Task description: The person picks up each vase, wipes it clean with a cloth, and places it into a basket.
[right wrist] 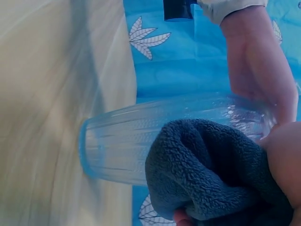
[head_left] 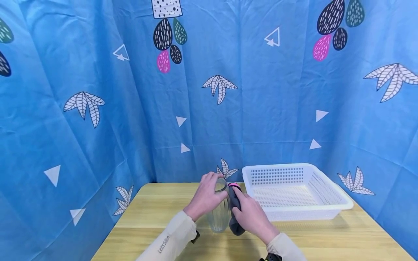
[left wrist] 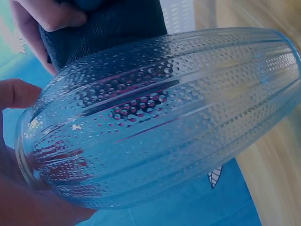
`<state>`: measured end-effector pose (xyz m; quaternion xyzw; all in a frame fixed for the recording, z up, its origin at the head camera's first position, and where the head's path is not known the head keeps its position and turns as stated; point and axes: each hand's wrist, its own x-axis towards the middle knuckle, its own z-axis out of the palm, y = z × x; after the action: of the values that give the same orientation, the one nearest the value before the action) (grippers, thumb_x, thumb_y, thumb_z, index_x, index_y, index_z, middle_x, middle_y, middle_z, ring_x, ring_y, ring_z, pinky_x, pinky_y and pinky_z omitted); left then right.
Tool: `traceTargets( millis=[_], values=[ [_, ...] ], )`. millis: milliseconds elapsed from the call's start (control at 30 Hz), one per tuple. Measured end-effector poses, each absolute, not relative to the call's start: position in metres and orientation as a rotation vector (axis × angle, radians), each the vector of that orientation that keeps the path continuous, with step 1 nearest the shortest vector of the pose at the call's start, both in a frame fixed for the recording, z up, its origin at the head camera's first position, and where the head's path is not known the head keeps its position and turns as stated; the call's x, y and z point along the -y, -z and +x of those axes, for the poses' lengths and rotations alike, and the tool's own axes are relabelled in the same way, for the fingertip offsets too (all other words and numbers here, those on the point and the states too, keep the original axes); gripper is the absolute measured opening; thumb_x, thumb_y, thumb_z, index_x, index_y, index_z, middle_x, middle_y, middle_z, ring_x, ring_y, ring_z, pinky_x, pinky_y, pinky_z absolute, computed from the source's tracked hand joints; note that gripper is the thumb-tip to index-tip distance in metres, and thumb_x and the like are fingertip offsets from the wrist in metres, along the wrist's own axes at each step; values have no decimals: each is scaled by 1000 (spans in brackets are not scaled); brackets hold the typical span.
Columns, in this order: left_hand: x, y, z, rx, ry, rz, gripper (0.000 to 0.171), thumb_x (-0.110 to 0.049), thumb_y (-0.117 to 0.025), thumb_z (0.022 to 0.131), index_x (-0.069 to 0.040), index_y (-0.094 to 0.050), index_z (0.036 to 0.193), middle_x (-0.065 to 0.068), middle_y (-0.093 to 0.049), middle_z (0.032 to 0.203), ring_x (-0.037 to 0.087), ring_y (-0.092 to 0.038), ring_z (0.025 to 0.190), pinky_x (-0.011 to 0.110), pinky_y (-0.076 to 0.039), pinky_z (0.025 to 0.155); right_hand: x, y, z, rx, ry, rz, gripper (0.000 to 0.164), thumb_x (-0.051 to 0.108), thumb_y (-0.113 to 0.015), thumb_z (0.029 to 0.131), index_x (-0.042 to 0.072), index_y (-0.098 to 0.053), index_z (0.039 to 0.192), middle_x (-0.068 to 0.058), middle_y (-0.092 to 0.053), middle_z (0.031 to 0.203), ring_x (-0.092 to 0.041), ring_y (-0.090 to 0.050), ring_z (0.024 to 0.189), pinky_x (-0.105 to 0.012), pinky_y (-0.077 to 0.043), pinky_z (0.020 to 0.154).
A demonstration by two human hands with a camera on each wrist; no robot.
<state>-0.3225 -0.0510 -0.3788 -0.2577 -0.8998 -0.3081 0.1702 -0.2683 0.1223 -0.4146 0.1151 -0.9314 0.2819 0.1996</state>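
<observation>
A clear ribbed glass vase (head_left: 218,219) with a dimpled texture stands upright near the middle of the wooden table. My left hand (head_left: 208,195) grips it around the neck and rim; the left wrist view shows the thumb and fingers about the mouth of the vase (left wrist: 155,117). Just to its right, my right hand (head_left: 254,216) holds a folded dark grey plush cloth (head_left: 236,226) with a pink edge at the top. In the right wrist view the cloth (right wrist: 188,165) overlaps the side of the vase, and part of the fingers is hidden behind it.
A white perforated plastic basket (head_left: 333,207) sits on the table to the right, close beyond my right hand. Blue patterned curtains (head_left: 212,119) hang behind and along both sides of the wooden table (head_left: 156,206).
</observation>
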Motion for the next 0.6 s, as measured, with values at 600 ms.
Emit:
traceTargets(
  millis=[600],
  values=[
    [51,385,-323,2528,812,-732,49,-49,-62,94,-22,-57,134,-1,-49,133,20,-52,118,43,-47,99,-128,455,-282,2854,-952,425,63,15,-66,87,2,-49,146,-26,-68,118,-21,-63,78,-40,-51,67]
  ],
)
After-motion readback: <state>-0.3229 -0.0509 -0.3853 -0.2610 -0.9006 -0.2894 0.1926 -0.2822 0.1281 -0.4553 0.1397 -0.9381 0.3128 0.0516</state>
